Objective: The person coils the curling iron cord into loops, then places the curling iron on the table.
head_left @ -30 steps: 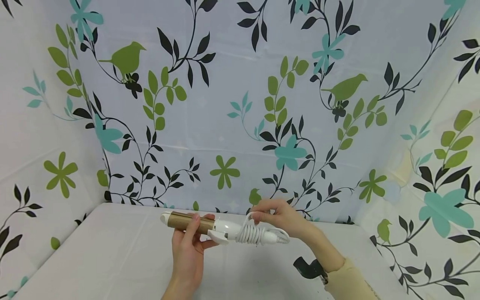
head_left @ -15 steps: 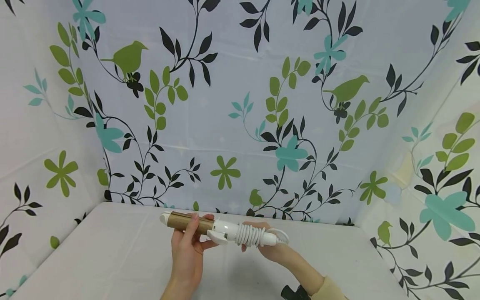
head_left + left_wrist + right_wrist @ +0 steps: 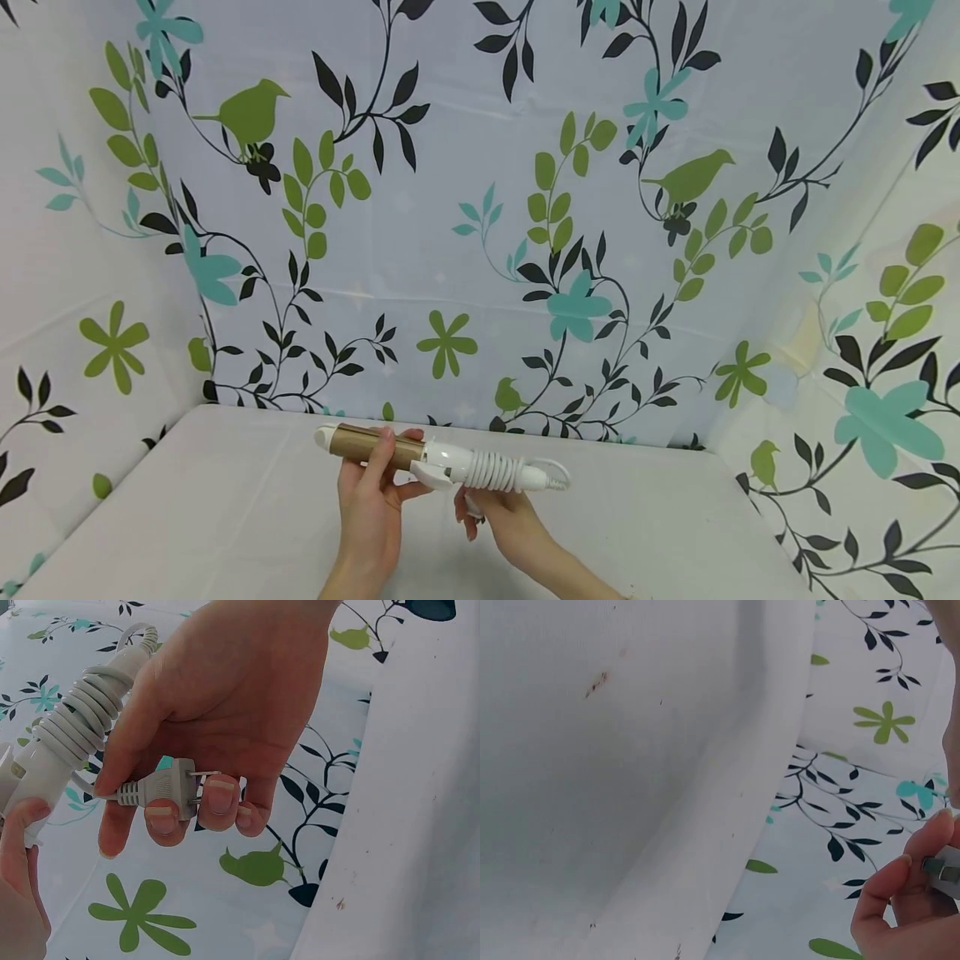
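A white curling iron with a gold barrel [image 3: 347,442] is held up in the head view, tilted slightly down to the right. My left hand [image 3: 369,518] grips it round the barrel near the clamp lever. White cord [image 3: 491,472] is wound in several tight turns round the handle. Below the handle, my right hand [image 3: 517,527] holds the cord's plug [image 3: 174,789], its fingers curled round it in the left wrist view. Two metal prongs point away from the cord. At the right wrist view's edge, only part of that plug [image 3: 946,874] shows between the fingers.
Beneath the hands spreads a white tabletop [image 3: 225,500]. A patterned curtain [image 3: 420,208] with birds, leaves and flowers stands behind it and along both sides. Small dark specks mark the white surface in the right wrist view.
My right hand has carried the cord's end from above the handle, round behind it, to below it. My left hand keeps its grip on the curling iron almost in place.
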### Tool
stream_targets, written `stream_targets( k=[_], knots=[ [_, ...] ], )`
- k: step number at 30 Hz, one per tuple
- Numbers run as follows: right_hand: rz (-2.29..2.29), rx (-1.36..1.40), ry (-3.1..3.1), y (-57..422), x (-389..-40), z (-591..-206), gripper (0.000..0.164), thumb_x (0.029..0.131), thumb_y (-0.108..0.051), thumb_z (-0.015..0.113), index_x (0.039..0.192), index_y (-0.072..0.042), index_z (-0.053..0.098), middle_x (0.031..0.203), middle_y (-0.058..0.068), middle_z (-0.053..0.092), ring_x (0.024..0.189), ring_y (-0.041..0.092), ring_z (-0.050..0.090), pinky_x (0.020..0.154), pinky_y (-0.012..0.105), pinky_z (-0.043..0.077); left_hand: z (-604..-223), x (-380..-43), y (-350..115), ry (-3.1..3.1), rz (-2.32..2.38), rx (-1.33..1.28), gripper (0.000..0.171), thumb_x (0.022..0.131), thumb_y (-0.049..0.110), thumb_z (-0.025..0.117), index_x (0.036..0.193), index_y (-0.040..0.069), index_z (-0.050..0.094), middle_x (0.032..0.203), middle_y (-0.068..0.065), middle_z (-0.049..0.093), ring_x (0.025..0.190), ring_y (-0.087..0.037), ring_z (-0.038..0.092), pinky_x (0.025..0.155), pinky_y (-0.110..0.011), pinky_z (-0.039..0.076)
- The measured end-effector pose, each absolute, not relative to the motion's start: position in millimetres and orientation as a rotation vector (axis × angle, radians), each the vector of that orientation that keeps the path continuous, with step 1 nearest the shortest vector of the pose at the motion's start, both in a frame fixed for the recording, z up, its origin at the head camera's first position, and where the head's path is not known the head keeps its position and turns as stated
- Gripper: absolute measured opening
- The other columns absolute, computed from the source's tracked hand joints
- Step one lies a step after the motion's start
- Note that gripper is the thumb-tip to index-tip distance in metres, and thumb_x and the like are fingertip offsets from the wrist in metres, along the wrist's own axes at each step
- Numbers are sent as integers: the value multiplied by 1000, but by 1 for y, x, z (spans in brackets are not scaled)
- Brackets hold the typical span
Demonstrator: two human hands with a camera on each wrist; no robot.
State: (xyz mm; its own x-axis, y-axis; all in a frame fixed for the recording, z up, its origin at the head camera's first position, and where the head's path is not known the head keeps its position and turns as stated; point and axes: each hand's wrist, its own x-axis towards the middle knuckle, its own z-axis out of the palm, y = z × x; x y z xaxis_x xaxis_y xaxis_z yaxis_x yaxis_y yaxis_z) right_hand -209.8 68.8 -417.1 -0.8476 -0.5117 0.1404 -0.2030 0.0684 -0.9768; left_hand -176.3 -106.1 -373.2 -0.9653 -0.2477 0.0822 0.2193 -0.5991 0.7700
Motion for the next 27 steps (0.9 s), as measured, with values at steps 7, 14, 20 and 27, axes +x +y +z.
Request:
stream_targets(
  k=[7, 14, 20, 27],
  knots=[
    [-1943, -709, 2104, 62, -196, -419, 33, 101, -30, 41, 107, 0, 51, 78, 20, 54, 54, 9, 50, 59, 22, 51, -374, -175, -106, -1231, -2596, 44, 31, 99, 29, 48, 120, 10, 36, 100, -5, 64, 104, -23, 59, 70, -42, 60],
    [-1927, -777, 2054, 61, -184, -415, 32, 103, -26, 36, 112, 1, 50, 85, 29, 51, 57, 10, 50, 61, 21, 52, -375, -175, -103, -1214, -2579, 50, 31, 99, 29, 47, 121, 11, 34, 104, -6, 62, 104, -21, 60, 69, -39, 60],
    [-1858, -769, 2115, 62, -177, -411, 26, 103, -25, 35, 113, -5, 48, 90, 22, 54, 62, 9, 52, 64, 20, 51, -377, -177, -98, -1196, -2532, 42, 28, 99, 24, 48, 120, 11, 34, 107, -10, 59, 106, -22, 60, 71, -45, 59],
    [-1846, -600, 2220, 65, -167, -407, 33, 100, -33, 43, 130, -19, 39, 91, 12, 56, 65, 12, 54, 64, 23, 49, -381, -180, -94, -1229, -2497, 20, 28, 98, 21, 50, 119, 10, 34, 109, -11, 61, 108, -23, 59, 73, -46, 58]
  ],
)
